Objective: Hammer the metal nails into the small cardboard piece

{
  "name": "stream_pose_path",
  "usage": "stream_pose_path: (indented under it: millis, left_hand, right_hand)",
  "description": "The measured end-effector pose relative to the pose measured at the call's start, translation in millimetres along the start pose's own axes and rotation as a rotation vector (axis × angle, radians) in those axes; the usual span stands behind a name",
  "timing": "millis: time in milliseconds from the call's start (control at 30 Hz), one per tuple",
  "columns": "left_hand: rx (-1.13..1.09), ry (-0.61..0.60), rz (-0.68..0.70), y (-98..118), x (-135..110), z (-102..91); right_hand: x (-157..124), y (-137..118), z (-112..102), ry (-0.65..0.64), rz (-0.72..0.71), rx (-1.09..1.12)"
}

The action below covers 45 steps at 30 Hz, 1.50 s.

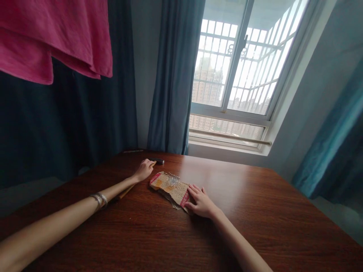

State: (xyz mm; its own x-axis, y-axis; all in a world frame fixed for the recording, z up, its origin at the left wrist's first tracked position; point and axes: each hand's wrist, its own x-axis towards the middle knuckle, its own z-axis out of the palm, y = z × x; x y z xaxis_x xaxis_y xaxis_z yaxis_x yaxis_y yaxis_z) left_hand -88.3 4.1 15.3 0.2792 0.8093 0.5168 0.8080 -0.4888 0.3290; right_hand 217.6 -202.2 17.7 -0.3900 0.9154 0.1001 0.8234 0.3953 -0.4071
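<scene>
My left hand [144, 170] is wrapped round the pale wooden handle of a hammer, whose dark head [157, 161] rests on the table just beyond my fingers. The handle's lower end shows beneath my forearm. To the right lies a flat, worn patterned piece [167, 186] with tan dots, pinkish-red ends and ragged edges; its material is unclear. Several thin metal nails [173, 178] stand upright in a row near its far edge. My right hand [200, 201] lies with fingers spread over the piece's right end, touching it.
The brown wooden table [255, 226] spreads out around both hands. Behind it stand a blue curtain [176, 75] and a barred window [232, 68]. Pink cloth [70, 37] hangs at the upper left, above the table. Another blue curtain [331, 128] is at the right.
</scene>
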Motion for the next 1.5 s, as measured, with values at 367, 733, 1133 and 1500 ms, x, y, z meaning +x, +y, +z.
stream_pose_path:
  millis: [367,733,1133,1500]
  left_hand:
    - [-0.403,-0.265,-0.154,16.5,-49.4,-9.1]
    - [-0.510,-0.177,-0.113,30.9,-80.5,-15.7]
    - [-0.453,-0.181,-0.051,40.7,-85.5,-24.8]
    - [-0.440,-0.149,-0.005,41.2,-87.6,-24.7]
  right_hand:
    - [29.5,-2.9,-3.3,-0.148,-0.116,0.114]
    - [92.1,-22.9,4.9,0.326,0.001,0.313]
    - [125.5,-32.8,50.5,0.485,0.084,0.483]
    - [115.0,-33.5,52.0,0.401,-0.098,0.520]
